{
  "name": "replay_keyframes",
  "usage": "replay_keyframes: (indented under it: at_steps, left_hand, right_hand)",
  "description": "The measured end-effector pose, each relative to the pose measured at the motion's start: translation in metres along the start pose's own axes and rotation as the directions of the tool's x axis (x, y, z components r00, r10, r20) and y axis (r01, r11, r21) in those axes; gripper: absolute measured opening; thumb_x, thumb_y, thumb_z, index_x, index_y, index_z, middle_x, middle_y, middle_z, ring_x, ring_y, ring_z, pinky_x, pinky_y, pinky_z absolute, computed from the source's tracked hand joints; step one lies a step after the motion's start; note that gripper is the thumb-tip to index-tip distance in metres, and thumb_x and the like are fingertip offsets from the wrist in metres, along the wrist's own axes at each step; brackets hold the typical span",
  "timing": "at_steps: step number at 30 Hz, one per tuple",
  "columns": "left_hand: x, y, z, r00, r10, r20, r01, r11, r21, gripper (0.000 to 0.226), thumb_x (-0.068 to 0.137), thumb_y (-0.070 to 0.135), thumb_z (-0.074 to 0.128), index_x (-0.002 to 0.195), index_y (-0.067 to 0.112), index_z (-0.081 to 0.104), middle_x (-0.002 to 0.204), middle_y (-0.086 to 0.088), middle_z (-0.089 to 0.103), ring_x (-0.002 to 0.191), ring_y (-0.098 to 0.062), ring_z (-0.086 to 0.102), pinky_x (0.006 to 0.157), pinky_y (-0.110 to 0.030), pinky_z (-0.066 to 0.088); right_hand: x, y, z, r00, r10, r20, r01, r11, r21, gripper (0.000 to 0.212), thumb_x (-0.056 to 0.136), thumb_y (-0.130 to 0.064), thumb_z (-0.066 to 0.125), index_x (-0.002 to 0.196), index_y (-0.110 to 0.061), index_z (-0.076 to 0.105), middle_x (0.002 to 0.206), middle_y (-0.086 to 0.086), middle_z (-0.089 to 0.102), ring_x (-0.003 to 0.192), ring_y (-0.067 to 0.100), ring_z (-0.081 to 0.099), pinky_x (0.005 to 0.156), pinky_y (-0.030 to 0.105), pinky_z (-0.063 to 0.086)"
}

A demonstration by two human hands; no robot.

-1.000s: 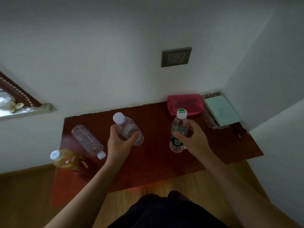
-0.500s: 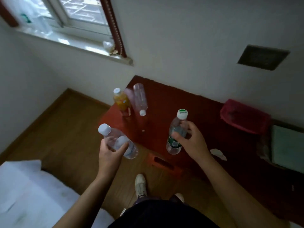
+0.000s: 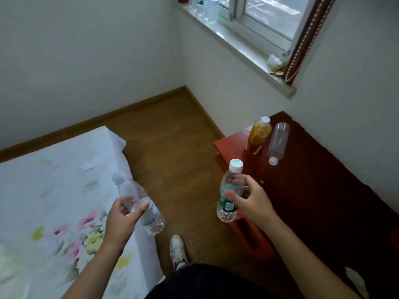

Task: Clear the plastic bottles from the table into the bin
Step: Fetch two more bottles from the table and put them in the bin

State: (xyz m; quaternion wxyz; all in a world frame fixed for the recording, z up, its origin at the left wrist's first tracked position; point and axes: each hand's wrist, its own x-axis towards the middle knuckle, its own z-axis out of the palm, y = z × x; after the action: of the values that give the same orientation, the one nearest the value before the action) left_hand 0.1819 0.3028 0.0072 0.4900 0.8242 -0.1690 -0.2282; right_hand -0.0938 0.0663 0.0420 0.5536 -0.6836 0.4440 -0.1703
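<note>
My left hand [image 3: 123, 219] grips a clear white-capped bottle [image 3: 149, 216], tilted, over the edge of the bed. My right hand [image 3: 248, 201] holds a clear bottle with a green label [image 3: 228, 190] and white-green cap, upright, off the front left corner of the dark red table [image 3: 313, 190]. On the table's far left end an orange-filled bottle [image 3: 259, 134] stands upright, and beside it a clear empty bottle [image 3: 277, 143] lies on its side. No bin is in view.
A bed with a floral sheet [image 3: 54, 201] fills the lower left. Wooden floor [image 3: 172, 152] runs between bed and table, with my shoe [image 3: 177, 249] on it. Several bottles [image 3: 207, 7] stand on the window sill. A crumpled scrap [image 3: 356, 281] lies on the table's near end.
The view has swung left, away from the table toward the bed and floor. Both hands carried their bottles off the table along with the turn.
</note>
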Motion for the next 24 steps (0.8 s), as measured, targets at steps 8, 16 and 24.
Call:
replay_keyframes:
  at_steps: [8,16,24]
  left_hand:
    - [0.035,-0.070,-0.058,0.974,-0.213,-0.072,0.211,0.977,-0.034,0.051,0.063,0.048,0.092,0.101,0.032,0.062,0.109,0.009,0.068,0.109,-0.020,0.063,0.093,-0.038,0.048]
    - [0.124,-0.055,-0.068,0.985,-0.173,-0.009,0.173,0.984,0.039,0.051,0.074,0.043,0.087,0.115,0.028,0.060,0.111,0.010,0.066,0.110,-0.020,0.062,0.089,-0.035,0.049]
    - [0.247,0.005,-0.053,0.993,-0.098,0.064,0.089,0.988,0.129,0.051,0.077,0.047,0.084,0.117,0.032,0.056,0.116,0.010,0.064,0.106,-0.013,0.060,0.073,-0.017,0.046]
  right_hand:
    - [0.048,-0.012,0.069,0.994,0.074,0.074,-0.064,0.990,-0.123,0.053,0.066,-0.057,0.082,0.112,-0.041,0.063,0.112,-0.017,0.071,0.107,0.004,0.065,0.092,0.041,0.058]
    - [0.104,-0.012,0.107,0.982,0.186,0.037,-0.175,0.964,-0.200,0.059,0.072,-0.042,0.085,0.125,-0.031,0.062,0.118,-0.011,0.068,0.115,0.013,0.062,0.098,0.047,0.054]
    - [0.197,-0.034,0.118,0.977,0.211,-0.014,-0.209,0.956,-0.208,0.057,0.073,-0.043,0.084,0.124,-0.029,0.062,0.115,-0.012,0.068,0.112,0.012,0.062,0.092,0.038,0.053]
